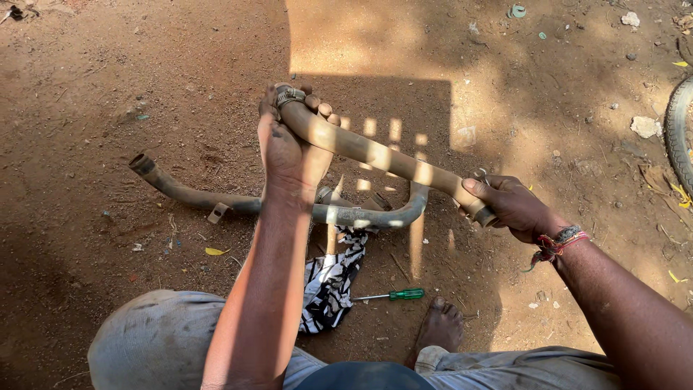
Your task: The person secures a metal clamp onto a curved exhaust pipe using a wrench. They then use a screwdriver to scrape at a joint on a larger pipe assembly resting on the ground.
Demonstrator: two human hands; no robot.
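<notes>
I hold a dusty rubber hose in the air over bare ground. My left hand grips its upper end, where a metal clamp ring sits. My right hand grips the lower end, thumb pressed on top near another clamp. A red thread band circles my right wrist. Under the hose, a longer curved pipe lies on the dirt.
A green-handled screwdriver and a black-and-white striped cloth lie on the ground near my knees. My bare foot rests beside them. A tyre edge shows at the right. Small stones and litter dot the red dirt.
</notes>
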